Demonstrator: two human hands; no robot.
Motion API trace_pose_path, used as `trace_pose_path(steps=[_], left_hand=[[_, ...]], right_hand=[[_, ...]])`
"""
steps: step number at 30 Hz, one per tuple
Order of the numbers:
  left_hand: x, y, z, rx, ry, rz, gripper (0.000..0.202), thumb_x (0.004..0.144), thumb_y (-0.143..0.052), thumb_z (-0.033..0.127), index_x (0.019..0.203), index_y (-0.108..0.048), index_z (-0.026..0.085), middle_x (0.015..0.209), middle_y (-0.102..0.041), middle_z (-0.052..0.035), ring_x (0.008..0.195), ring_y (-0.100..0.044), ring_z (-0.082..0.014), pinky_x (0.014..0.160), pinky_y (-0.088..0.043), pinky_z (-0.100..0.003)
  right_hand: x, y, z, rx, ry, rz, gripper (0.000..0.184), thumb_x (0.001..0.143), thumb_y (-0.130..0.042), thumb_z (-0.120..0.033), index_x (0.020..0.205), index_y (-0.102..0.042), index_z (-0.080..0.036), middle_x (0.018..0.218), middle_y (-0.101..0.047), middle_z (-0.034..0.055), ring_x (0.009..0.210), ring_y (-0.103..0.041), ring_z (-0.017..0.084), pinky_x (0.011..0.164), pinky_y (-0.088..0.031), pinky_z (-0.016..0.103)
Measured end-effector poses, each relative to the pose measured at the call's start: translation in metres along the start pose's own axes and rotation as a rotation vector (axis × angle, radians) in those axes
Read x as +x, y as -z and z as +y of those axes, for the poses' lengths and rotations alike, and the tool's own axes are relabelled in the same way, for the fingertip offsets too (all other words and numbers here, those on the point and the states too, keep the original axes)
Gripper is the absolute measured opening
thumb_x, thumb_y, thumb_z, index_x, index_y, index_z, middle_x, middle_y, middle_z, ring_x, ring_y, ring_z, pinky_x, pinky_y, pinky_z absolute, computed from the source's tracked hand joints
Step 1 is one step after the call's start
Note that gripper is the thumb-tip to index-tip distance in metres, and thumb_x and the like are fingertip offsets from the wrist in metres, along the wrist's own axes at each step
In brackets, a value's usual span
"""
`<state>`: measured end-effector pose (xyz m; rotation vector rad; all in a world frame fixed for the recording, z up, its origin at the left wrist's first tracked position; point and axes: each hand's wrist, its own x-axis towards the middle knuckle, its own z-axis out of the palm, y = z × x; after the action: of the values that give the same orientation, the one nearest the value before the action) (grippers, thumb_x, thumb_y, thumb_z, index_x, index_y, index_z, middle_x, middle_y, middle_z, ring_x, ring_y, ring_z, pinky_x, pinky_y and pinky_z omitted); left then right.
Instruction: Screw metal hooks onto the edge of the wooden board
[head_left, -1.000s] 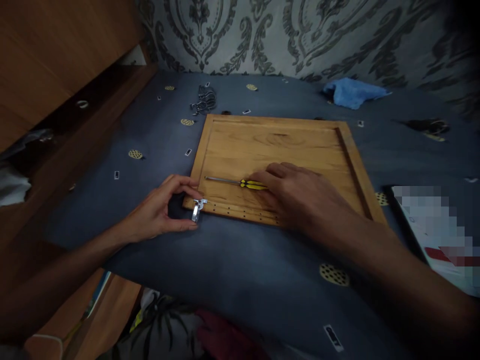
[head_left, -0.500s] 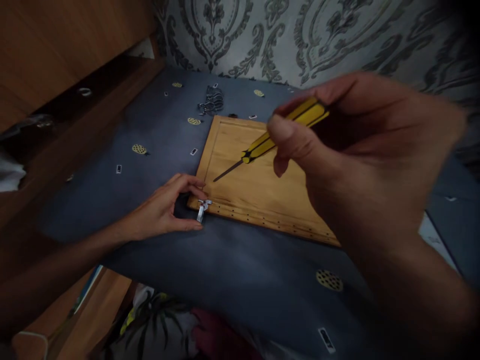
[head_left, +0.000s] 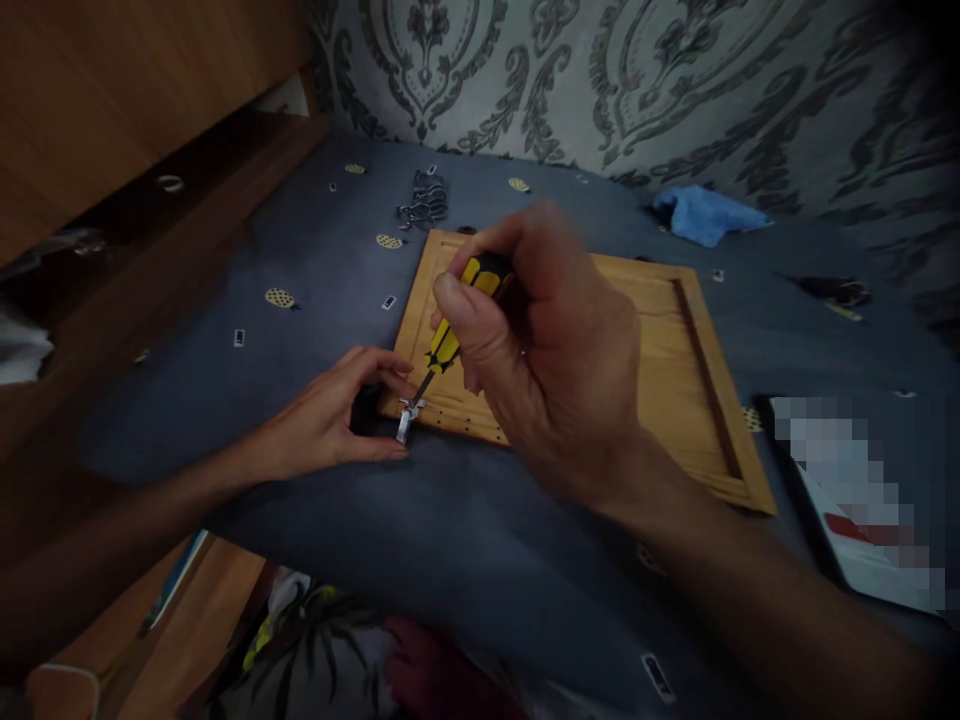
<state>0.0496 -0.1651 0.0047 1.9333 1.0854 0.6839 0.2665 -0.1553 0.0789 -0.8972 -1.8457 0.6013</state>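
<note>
A wooden cabinet door [head_left: 656, 345] lies flat on the blue patterned cloth, with small dark holes along its near edge. At its near left corner sits a metal hinge [head_left: 406, 422]. Thumb and fingers of my left hand [head_left: 341, 410] close around this hinge from the left. My right hand [head_left: 555, 350] grips a yellow and black screwdriver [head_left: 448, 342] by its handle. The shaft slants down and left, its tip at the hinge; whether it sits in a screw is too small to tell.
Several wire-like metal pieces [head_left: 425, 203] lie beyond the door. A blue cloth [head_left: 709, 215] is at the back right, and a tablet-like flat object [head_left: 855, 510], partly blurred, lies at the right. Wooden furniture [head_left: 150, 100] stands along the left, with patterned wallpaper [head_left: 487, 80] behind.
My right hand has moved left and down with the screwdriver, bringing its tip from above the door to the hinge. My left hand has stayed at the hinge.
</note>
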Motion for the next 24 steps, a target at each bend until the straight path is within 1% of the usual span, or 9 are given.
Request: trace_pose_path(steps=[2, 4, 7, 10, 12, 15, 19, 21, 24], left_hand=[[0.0000, -0.0001, -0.0012, 0.005, -0.016, 0.009, 0.065, 0.076, -0.089, 0.050, 0.128, -0.057, 0.029, 0.116, -0.071, -0.0045, 0.114, -0.065, -0.0288, 0.103, -0.050, -0.047], [-0.0002, -0.0005, -0.0021, 0.002, -0.021, 0.013, 0.065, 0.076, -0.088, 0.050, 0.129, -0.057, 0.030, 0.117, -0.070, -0.0049, 0.115, -0.065, -0.0288, 0.104, -0.049, -0.048], [-0.0003, -0.0009, -0.0024, -0.011, -0.013, 0.008, 0.068, 0.078, -0.088, 0.048, 0.133, -0.055, 0.028, 0.121, -0.069, -0.0065, 0.116, -0.066, -0.0287, 0.104, -0.049, -0.048], [0.0002, -0.0005, -0.0014, -0.015, -0.006, 0.002, 0.068, 0.078, -0.088, 0.046, 0.134, -0.055, 0.027, 0.122, -0.070, -0.0076, 0.117, -0.065, -0.0290, 0.105, -0.048, -0.049], [0.0005, 0.0001, -0.0007, -0.010, -0.005, -0.002, 0.067, 0.077, -0.089, 0.047, 0.132, -0.056, 0.027, 0.121, -0.070, -0.0076, 0.117, -0.065, -0.0295, 0.105, -0.048, -0.049], [0.0004, 0.0006, -0.0005, -0.001, -0.005, -0.007, 0.065, 0.078, -0.088, 0.048, 0.130, -0.056, 0.027, 0.120, -0.070, -0.0071, 0.117, -0.065, -0.0299, 0.105, -0.048, -0.050], [-0.0002, 0.0001, -0.0009, -0.009, -0.002, 0.007, 0.067, 0.078, -0.088, 0.047, 0.133, -0.055, 0.028, 0.122, -0.069, -0.0071, 0.117, -0.065, -0.0299, 0.104, -0.049, -0.049], [-0.0002, -0.0001, -0.0008, -0.008, -0.001, 0.009, 0.068, 0.077, -0.088, 0.047, 0.133, -0.055, 0.028, 0.120, -0.070, -0.0065, 0.116, -0.066, -0.0299, 0.104, -0.049, -0.049], [0.0002, -0.0002, -0.0006, -0.004, -0.005, 0.004, 0.066, 0.078, -0.088, 0.047, 0.132, -0.055, 0.028, 0.118, -0.071, -0.0061, 0.115, -0.066, -0.0294, 0.105, -0.049, -0.050]], right_hand=[[-0.0002, 0.0007, -0.0008, 0.018, -0.022, -0.005, 0.016, 0.105, -0.060, -0.039, 0.097, -0.053, -0.026, 0.066, -0.055, -0.0073, 0.059, -0.064, 0.016, 0.063, -0.052, 0.030], [-0.0001, 0.0002, -0.0011, 0.008, -0.037, -0.014, 0.021, 0.105, -0.058, -0.046, 0.099, -0.054, -0.027, 0.071, -0.060, -0.0049, 0.064, -0.067, 0.017, 0.062, -0.051, 0.030], [0.0002, -0.0020, -0.0001, -0.071, -0.072, -0.068, 0.026, 0.108, -0.049, -0.053, 0.104, -0.054, -0.027, 0.079, -0.067, -0.0017, 0.070, -0.070, 0.018, 0.059, -0.050, 0.028], [0.0006, -0.0031, 0.0018, -0.122, -0.084, -0.107, 0.030, 0.109, -0.044, -0.056, 0.108, -0.054, -0.028, 0.080, -0.068, -0.0009, 0.073, -0.071, 0.018, 0.059, -0.050, 0.028], [0.0008, -0.0032, 0.0028, -0.112, -0.067, -0.099, 0.032, 0.108, -0.044, -0.058, 0.107, -0.054, -0.028, 0.080, -0.067, -0.0007, 0.072, -0.071, 0.019, 0.059, -0.050, 0.028], [0.0005, -0.0033, 0.0037, -0.076, -0.038, -0.088, 0.031, 0.108, -0.046, -0.057, 0.105, -0.054, -0.027, 0.079, -0.067, -0.0009, 0.071, -0.071, 0.018, 0.061, -0.052, 0.029], [-0.0002, -0.0031, 0.0035, -0.095, -0.037, -0.099, 0.023, 0.109, -0.048, -0.048, 0.105, -0.054, -0.026, 0.083, -0.067, -0.0004, 0.074, -0.070, 0.018, 0.066, -0.053, 0.030], [0.0001, -0.0026, 0.0036, -0.123, -0.027, -0.097, 0.024, 0.109, -0.048, -0.049, 0.103, -0.055, -0.027, 0.084, -0.066, -0.0001, 0.073, -0.067, 0.017, 0.068, -0.053, 0.030], [0.0012, -0.0019, 0.0045, -0.126, 0.029, -0.073, 0.031, 0.109, -0.046, -0.054, 0.100, -0.055, -0.026, 0.082, -0.063, -0.0007, 0.068, -0.062, 0.016, 0.068, -0.052, 0.030]])
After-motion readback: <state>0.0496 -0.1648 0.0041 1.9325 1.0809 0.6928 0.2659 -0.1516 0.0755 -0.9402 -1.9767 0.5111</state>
